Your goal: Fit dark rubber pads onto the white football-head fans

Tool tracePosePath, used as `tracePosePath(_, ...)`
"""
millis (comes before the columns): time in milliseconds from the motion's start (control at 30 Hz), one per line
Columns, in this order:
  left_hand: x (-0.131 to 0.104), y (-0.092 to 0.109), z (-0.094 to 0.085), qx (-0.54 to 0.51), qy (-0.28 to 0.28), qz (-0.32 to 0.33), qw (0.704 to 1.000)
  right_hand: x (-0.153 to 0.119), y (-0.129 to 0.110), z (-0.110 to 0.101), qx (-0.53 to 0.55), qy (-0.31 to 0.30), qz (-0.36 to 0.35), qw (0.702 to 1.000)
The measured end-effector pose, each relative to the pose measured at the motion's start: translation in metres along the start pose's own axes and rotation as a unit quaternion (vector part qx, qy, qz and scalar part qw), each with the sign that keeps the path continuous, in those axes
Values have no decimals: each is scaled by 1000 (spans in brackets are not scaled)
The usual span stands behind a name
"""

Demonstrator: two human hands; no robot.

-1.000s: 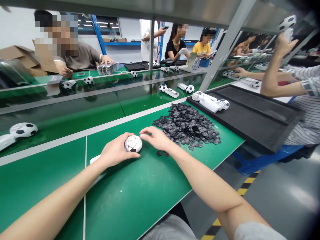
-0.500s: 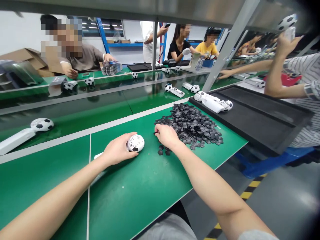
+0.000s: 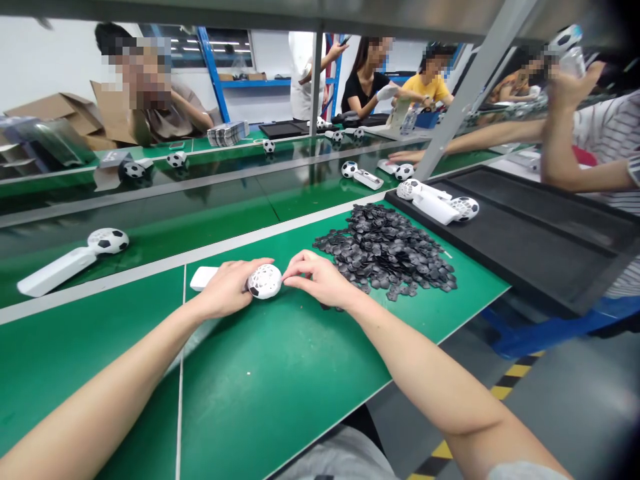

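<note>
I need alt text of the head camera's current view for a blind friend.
The left hand holds a white device with a ball-shaped end at a green table, the right hand close beside the ball. A heap of small black pieces lies to the right, near a black tray; other people are in the background.

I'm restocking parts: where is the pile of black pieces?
In the head view, right of centre, the pile of black pieces lies on the green table between the right hand and the black tray.
</note>
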State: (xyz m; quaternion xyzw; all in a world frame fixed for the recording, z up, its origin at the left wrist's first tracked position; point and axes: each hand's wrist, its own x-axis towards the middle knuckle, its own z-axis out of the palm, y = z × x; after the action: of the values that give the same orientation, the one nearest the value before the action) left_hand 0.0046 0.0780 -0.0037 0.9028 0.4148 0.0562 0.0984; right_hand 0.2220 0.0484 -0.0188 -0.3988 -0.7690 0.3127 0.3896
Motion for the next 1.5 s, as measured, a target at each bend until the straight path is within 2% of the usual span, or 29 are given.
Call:
tracePosePath(133, -1, 1, 2, -4, -12, 30, 999, 0, -5, -1, 31, -18, 16, 999)
tracePosePath(267, -2, 2, 2, 3, -11, 36, 999, -1, -5, -2, 20, -19, -3, 1000)
tracePosePath(400, -3, 4, 2, -3, -7, 22, 1000, -2, -1, 1, 133, -14, 68, 989)
tracePosePath(500, -2, 6, 3, -15, -4, 4, 1000, -3, 0, 3, 164, -37, 71, 983)
tracePosePath(667, 1, 9, 4, -25, 5, -10, 1000, -4, -7, 3, 139, -57, 50, 987)
tracePosePath(800, 1, 10, 4, -26, 12, -12, 1000, -4, -11, 2, 67, -28, 9, 997)
tracePosePath(1000, 1, 11, 6, -29, 21, -19, 999, -3, -6, 13, 61, -33, 24, 997)
tracePosePath(1133, 1, 11, 5, -35, 22, -27, 999, -2, -4, 18, 60, -14, 18, 998)
tracePosePath(1300, 2, 13, 2, -39, 19, -29, 999, 0, -1, 20, 101, -9, 44, 994)
tracePosePath(1500, 4, 18, 3, -62, 14, -31, 997, 6, 6, 25, 165, -14, 126, 978)
